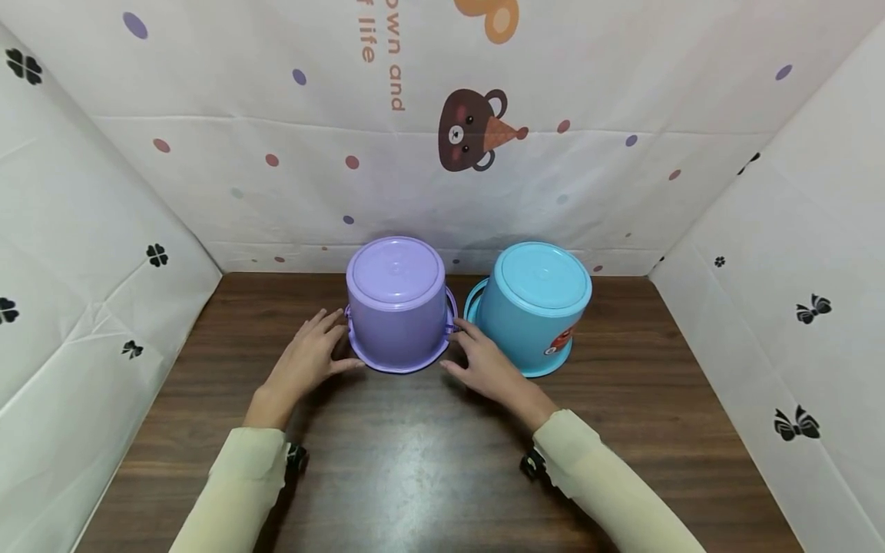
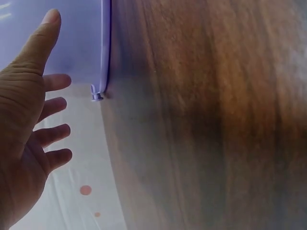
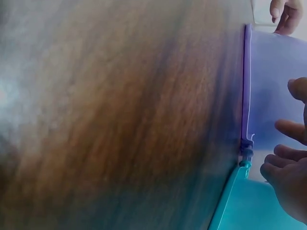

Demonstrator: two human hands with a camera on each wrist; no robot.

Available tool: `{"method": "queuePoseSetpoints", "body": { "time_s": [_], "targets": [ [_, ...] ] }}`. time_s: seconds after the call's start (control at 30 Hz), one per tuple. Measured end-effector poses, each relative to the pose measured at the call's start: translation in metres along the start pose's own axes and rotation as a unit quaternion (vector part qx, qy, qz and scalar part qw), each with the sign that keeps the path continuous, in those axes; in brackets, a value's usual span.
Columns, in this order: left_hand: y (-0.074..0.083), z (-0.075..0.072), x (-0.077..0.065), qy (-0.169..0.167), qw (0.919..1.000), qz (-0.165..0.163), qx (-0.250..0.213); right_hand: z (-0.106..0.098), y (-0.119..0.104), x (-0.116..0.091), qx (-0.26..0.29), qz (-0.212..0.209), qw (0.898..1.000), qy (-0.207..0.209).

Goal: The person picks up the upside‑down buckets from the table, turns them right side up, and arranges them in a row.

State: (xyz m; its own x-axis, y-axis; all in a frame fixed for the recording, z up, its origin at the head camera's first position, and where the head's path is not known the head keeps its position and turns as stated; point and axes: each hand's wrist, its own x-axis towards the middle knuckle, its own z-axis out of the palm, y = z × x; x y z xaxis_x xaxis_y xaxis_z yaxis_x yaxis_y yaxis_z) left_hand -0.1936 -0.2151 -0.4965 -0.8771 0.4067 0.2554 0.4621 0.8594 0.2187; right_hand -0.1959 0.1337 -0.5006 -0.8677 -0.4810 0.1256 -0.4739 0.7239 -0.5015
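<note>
A purple bucket (image 1: 397, 322) stands upside down on the brown wooden table, its base facing up and its rim on the wood. My left hand (image 1: 311, 357) is at the bucket's left side, fingers spread and thumb apart, near the handle joint. On the other side, my right hand (image 1: 484, 365) has its fingers beside the right handle joint, thumb apart from them. The left wrist view shows the left hand (image 2: 29, 124) with nothing in its grasp next to the purple wall. In the right wrist view the right hand (image 3: 288, 163) is likewise spread beside the purple bucket (image 3: 273, 91).
A light blue bucket (image 1: 532, 315), also upside down with a red label, stands just right of the purple one, close behind my right hand. White patterned cloth (image 1: 311, 192) rises behind the table and along both sides. Dark wood (image 1: 401, 468) lies between my forearms.
</note>
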Motion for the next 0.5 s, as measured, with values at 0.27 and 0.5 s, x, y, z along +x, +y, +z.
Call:
{"method": "queuePoseSetpoints", "body": {
  "time_s": [0.27, 0.5],
  "targets": [
    [-0.008, 0.003, 0.006, -0.001, 0.9997, 0.025, 0.001, 0.001, 0.001, 0.005, -0.038, 0.012, 0.999, -0.035],
    [-0.013, 0.007, 0.010, -0.018, 0.9993, 0.033, -0.006, 0.002, 0.002, 0.011, -0.067, 0.006, 0.996, -0.060]
  ]
}}
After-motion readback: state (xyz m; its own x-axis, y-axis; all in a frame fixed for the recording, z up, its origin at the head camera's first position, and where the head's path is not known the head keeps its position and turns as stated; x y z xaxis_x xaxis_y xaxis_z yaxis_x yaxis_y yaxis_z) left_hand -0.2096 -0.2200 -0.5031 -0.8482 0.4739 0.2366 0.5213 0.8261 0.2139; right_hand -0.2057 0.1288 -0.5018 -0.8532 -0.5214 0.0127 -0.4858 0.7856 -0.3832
